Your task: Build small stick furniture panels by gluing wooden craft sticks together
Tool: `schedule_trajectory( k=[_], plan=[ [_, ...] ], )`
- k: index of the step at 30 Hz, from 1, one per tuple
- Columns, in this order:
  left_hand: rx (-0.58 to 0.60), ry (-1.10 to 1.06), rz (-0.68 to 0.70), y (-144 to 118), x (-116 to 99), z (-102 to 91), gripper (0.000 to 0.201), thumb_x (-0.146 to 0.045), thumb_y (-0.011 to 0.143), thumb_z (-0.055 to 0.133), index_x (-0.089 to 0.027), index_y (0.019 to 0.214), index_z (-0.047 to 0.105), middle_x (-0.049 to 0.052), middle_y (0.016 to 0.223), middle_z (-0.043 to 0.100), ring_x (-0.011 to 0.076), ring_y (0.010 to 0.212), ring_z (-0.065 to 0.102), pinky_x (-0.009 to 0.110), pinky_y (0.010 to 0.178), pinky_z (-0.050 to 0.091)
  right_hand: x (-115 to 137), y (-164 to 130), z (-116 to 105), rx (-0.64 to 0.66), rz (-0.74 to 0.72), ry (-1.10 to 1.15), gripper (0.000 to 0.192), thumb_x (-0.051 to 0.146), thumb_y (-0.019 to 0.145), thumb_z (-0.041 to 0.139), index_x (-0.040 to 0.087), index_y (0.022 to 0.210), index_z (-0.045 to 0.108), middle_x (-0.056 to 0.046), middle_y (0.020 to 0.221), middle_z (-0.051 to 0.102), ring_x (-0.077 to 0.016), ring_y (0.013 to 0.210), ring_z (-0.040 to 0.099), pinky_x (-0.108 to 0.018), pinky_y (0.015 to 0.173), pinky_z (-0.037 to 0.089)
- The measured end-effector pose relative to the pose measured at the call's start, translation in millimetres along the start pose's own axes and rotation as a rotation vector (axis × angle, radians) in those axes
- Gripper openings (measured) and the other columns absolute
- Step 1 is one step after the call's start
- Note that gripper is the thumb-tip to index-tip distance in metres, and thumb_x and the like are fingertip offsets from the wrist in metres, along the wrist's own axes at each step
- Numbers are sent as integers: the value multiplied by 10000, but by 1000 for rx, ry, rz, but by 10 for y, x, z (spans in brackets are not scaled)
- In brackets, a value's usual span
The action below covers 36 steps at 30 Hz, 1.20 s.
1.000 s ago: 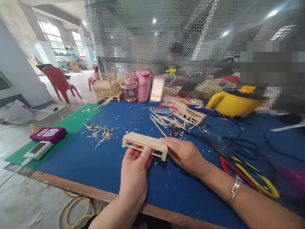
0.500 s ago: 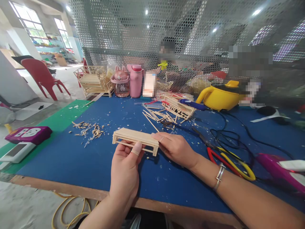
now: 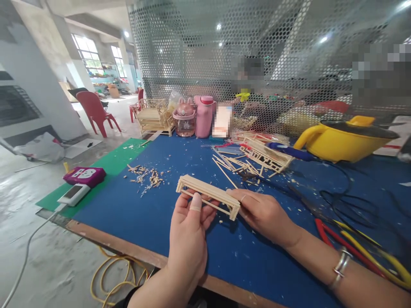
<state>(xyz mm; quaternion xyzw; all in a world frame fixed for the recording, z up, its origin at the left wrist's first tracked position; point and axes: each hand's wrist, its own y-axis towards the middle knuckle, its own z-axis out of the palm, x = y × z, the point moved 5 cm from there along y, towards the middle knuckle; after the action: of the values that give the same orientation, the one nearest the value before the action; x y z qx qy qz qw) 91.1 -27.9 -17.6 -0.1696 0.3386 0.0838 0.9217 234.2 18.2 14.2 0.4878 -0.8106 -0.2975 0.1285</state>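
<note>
A small bench-like model made of thin wooden sticks (image 3: 208, 193) is held above the blue tabletop. My left hand (image 3: 189, 226) grips it from below and in front, thumb against its near rail and fingers underneath. My right hand (image 3: 265, 214) pinches its right end, with the fingertips partly hidden behind the top. Beyond the right hand lie loose wooden sticks (image 3: 233, 163) and another stick frame (image 3: 268, 156). Several stick offcuts (image 3: 149, 176) are scattered on the left of the table.
Red-and-yellow-handled pliers (image 3: 346, 239) and a black cable (image 3: 334, 196) lie to the right. A yellow pot (image 3: 343, 139), pink bottle (image 3: 204, 117) and larger stick model (image 3: 154, 117) stand along the back. A purple power strip (image 3: 84, 176) sits at left. Perforated metal mesh (image 3: 192, 51) rises behind.
My view has swung left, so everything sits further right in the picture. Both hands keep hold of the stick model, whose right end now tilts lower.
</note>
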Motion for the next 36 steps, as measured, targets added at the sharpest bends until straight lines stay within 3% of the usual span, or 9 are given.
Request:
schedule_trajectory(
  k=[18, 21, 25, 29, 32, 36],
  plan=[
    [46, -57, 57, 58, -2, 46, 175, -279, 729, 719, -168, 754, 586, -23, 708, 660, 84, 652, 638, 194, 665, 493, -17, 15, 22, 27, 16, 50, 268, 128, 848, 481, 169, 1093, 581, -103, 1001, 714, -187, 922, 679, -304, 780, 573],
    [52, -27, 105, 53, -43, 32, 171, -285, 709, 734, -170, 729, 610, -30, 711, 665, 83, 651, 636, 200, 683, 494, -86, 19, -4, 39, 114, 107, 358, 114, 832, 459, 197, 1168, 553, -79, 1055, 698, -176, 943, 670, -311, 809, 561],
    [99, 120, 170, 52, -105, 40, 169, -311, 701, 736, -175, 783, 681, -6, 729, 699, 97, 645, 634, 217, 693, 493, -114, 11, -179, -96, 334, 216, 354, 146, 861, 424, 224, 1184, 543, -54, 1023, 693, -175, 881, 673, -314, 785, 557],
    [188, 264, 179, 31, -131, 110, 173, -293, 698, 735, -164, 810, 712, 14, 684, 710, 113, 632, 630, 219, 670, 492, 130, 89, -318, -155, 315, 363, 247, 206, 859, 489, 222, 1083, 592, -45, 931, 693, -159, 774, 657, -269, 674, 548],
    [223, 332, 193, 7, -153, 156, 144, -271, 709, 726, -167, 807, 714, 8, 693, 712, 107, 638, 625, 203, 661, 491, 268, 151, -343, -157, 305, 432, 222, 170, 856, 512, 234, 1042, 615, -18, 903, 699, -136, 774, 650, -244, 693, 530],
    [227, 373, 229, -19, -159, 183, 138, -247, 723, 716, -167, 834, 699, 5, 731, 709, 96, 655, 619, 181, 649, 488, 270, 139, -308, -161, 423, 489, 161, 174, 838, 571, 249, 955, 652, 12, 837, 709, -116, 727, 653, -213, 662, 520]
  ],
)
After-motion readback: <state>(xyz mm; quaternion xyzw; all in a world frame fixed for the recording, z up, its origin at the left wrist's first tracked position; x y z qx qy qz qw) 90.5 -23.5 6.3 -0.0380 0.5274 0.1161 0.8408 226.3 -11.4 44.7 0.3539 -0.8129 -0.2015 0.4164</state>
